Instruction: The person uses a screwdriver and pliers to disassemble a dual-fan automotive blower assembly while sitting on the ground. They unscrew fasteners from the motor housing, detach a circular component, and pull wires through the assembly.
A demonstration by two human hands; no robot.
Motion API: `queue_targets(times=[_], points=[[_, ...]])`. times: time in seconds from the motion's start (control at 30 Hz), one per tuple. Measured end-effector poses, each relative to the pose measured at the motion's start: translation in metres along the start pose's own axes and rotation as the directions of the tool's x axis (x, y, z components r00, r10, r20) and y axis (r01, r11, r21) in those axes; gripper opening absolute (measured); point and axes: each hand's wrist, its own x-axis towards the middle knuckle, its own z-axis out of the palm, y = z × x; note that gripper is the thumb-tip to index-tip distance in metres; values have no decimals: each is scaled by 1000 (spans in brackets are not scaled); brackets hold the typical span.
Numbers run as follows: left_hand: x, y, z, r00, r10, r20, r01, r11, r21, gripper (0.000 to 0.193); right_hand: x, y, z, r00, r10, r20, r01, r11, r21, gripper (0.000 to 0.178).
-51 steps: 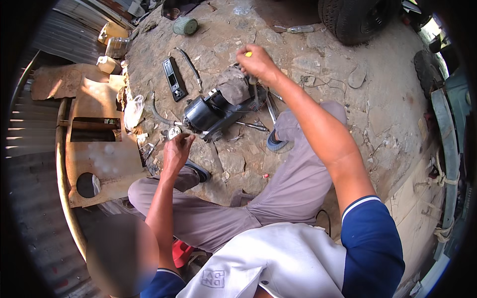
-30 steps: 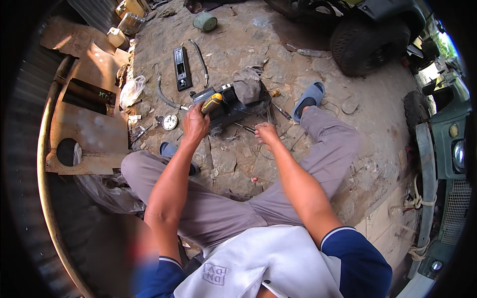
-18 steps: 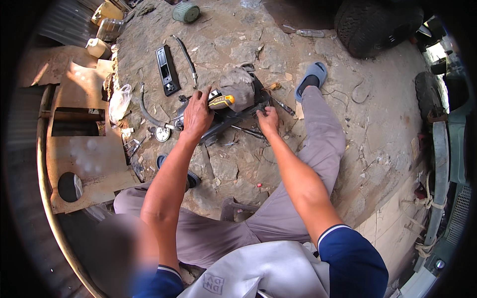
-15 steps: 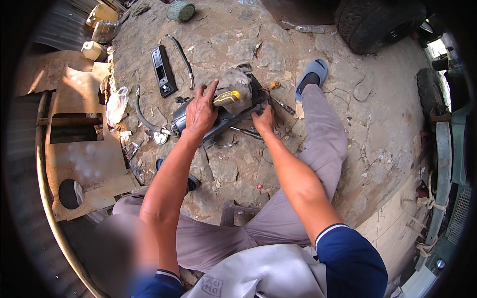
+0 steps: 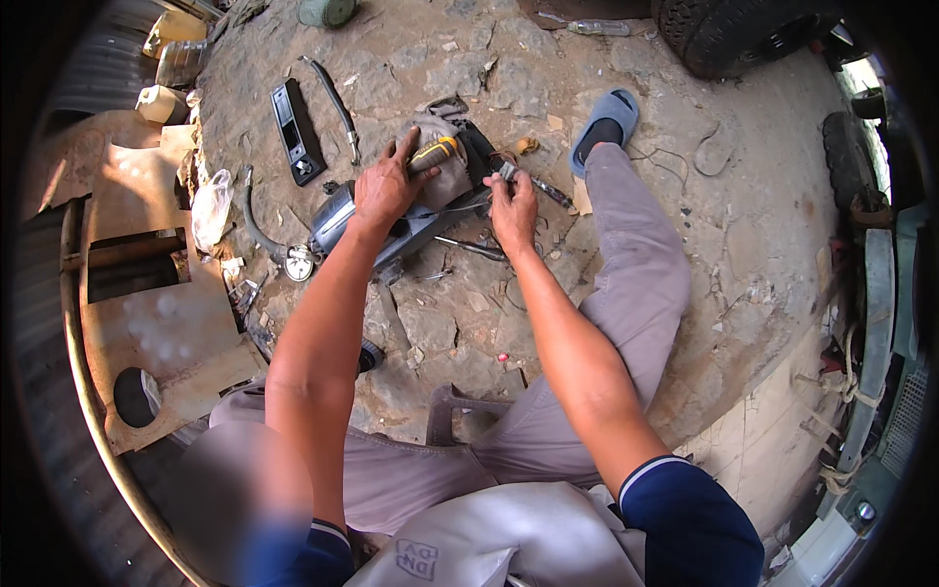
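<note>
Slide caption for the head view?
Left hand with yellow-and-black tool handle over grey rag; right hand near black machine.

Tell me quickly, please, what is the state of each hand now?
Left hand: holding the yellow-and-black tool handle.
Right hand: partly curled; whether it grips anything cannot be told.

Yellow and near-black mark the tool handle (image 5: 432, 155) you hold; plain grey, your cloth (image 5: 450, 183); blue-black, the cylinder (image 5: 334, 217); white, the dial gauge (image 5: 299, 262); grey-blue, your slipper (image 5: 619, 110); mauve-grey, your trousers (image 5: 641, 254); navy with a white stripe, your sleeve (image 5: 696, 528); pale grey, your shirt front (image 5: 562, 528); rusty tan with whitish blotches, the cut panel (image 5: 147, 338); black, the tyre (image 5: 699, 39)
</note>
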Motion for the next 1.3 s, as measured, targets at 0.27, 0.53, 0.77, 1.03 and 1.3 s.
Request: queue_targets(times=[0.27,0.53,0.77,1.03,1.3], points=[[13,-26,-14,998,-49,32,50,999,-15,79,-6,-72,-22,897,43,440,151,905,-398,40],[30,-37,-20,997,-15,77,20,998,-57,76,-8,-46,7,859,101,502,282,726,-628,38],[36,-42,-18,997,-33,69,37,998,-55,72,-4,-42,19,856,53,514,349,674,-651,39],[38,-48,-10,1000,-15,6,15,996,-85,78,4,-39,26,848,9,530,428,578,-695,36],[41,-52,-6,999,6,-34,-8,999,-34,78,6,-46,32,825,-52,563,513,487,-707,33]])
